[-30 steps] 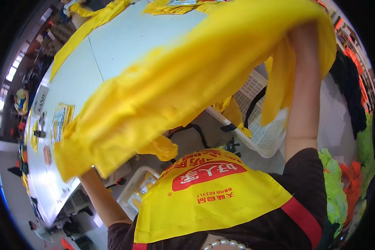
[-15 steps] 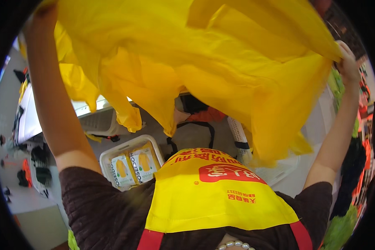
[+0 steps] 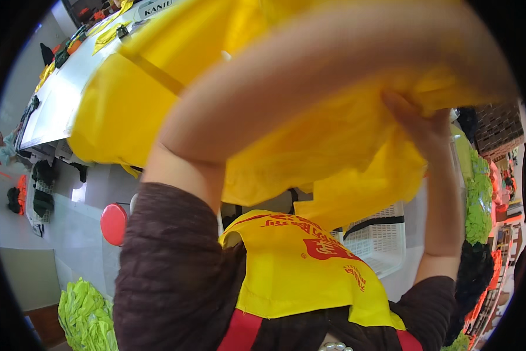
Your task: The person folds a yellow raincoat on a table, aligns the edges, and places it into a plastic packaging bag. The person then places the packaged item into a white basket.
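A large yellow cloth garment is held up in front of my head and fills the upper half of the view. My left forearm crosses the picture from lower left to upper right. My left hand ends in the bunched cloth there, fingers buried in the folds. My right hand grips the cloth from below at the right, thumb and fingers closed on a fold. A loose flap hangs down between my arms. On my chest I wear a yellow vest with red print.
A long white table with yellow pieces runs along the upper left. A white slatted plastic basket stands below the cloth. A red round stool and bright green garments are at lower left, more green piles at right.
The view has swung left. My left arm has swept across in front of the camera, and the raised cloth has bunched toward the upper right, where both hands have come close together.
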Demonstrator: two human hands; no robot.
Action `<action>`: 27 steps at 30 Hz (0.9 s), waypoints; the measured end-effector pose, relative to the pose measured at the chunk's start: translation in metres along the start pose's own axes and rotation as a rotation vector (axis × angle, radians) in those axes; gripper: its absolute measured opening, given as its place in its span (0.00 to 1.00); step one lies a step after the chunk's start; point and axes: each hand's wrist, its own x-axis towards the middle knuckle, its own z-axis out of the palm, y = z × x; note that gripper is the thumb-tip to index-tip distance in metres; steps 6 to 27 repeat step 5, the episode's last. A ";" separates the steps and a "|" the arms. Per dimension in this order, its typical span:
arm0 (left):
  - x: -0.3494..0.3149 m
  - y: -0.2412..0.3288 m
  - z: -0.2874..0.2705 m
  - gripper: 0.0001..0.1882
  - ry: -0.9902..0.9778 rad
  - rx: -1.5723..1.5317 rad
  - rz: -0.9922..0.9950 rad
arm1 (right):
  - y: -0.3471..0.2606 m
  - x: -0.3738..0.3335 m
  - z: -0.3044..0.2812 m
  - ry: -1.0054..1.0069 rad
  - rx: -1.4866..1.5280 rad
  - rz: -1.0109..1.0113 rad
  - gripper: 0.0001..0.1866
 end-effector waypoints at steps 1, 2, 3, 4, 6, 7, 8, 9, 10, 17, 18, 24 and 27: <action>-0.027 -0.002 0.025 0.16 -0.034 -0.058 0.034 | 0.016 0.004 0.018 0.075 0.144 0.050 0.16; -0.053 0.007 0.043 0.16 -0.041 -0.076 0.040 | 0.054 0.006 0.017 0.130 0.273 0.085 0.17; -0.086 0.007 0.059 0.16 -0.022 -0.079 -0.003 | 0.094 0.012 0.019 0.178 0.422 0.122 0.18; -0.121 -0.001 0.073 0.16 0.035 -0.093 -0.069 | 0.067 0.017 0.013 0.251 0.668 0.289 0.17; -0.167 -0.015 0.094 0.17 0.120 -0.112 -0.207 | 0.047 0.021 0.011 0.376 0.932 0.448 0.17; -0.167 -0.015 0.094 0.17 0.120 -0.112 -0.207 | 0.047 0.021 0.011 0.376 0.932 0.448 0.17; -0.167 -0.015 0.094 0.17 0.120 -0.112 -0.207 | 0.047 0.021 0.011 0.376 0.932 0.448 0.17; -0.167 -0.015 0.094 0.17 0.120 -0.112 -0.207 | 0.047 0.021 0.011 0.376 0.932 0.448 0.17; -0.167 -0.015 0.094 0.17 0.120 -0.112 -0.207 | 0.047 0.021 0.011 0.376 0.932 0.448 0.17; -0.167 -0.015 0.094 0.17 0.120 -0.112 -0.207 | 0.047 0.021 0.011 0.376 0.932 0.448 0.17; -0.167 -0.015 0.094 0.17 0.120 -0.112 -0.207 | 0.047 0.021 0.011 0.376 0.932 0.448 0.17; -0.167 -0.015 0.094 0.17 0.120 -0.112 -0.207 | 0.047 0.021 0.011 0.376 0.932 0.448 0.17; -0.167 -0.015 0.094 0.17 0.120 -0.112 -0.207 | 0.047 0.021 0.011 0.376 0.932 0.448 0.17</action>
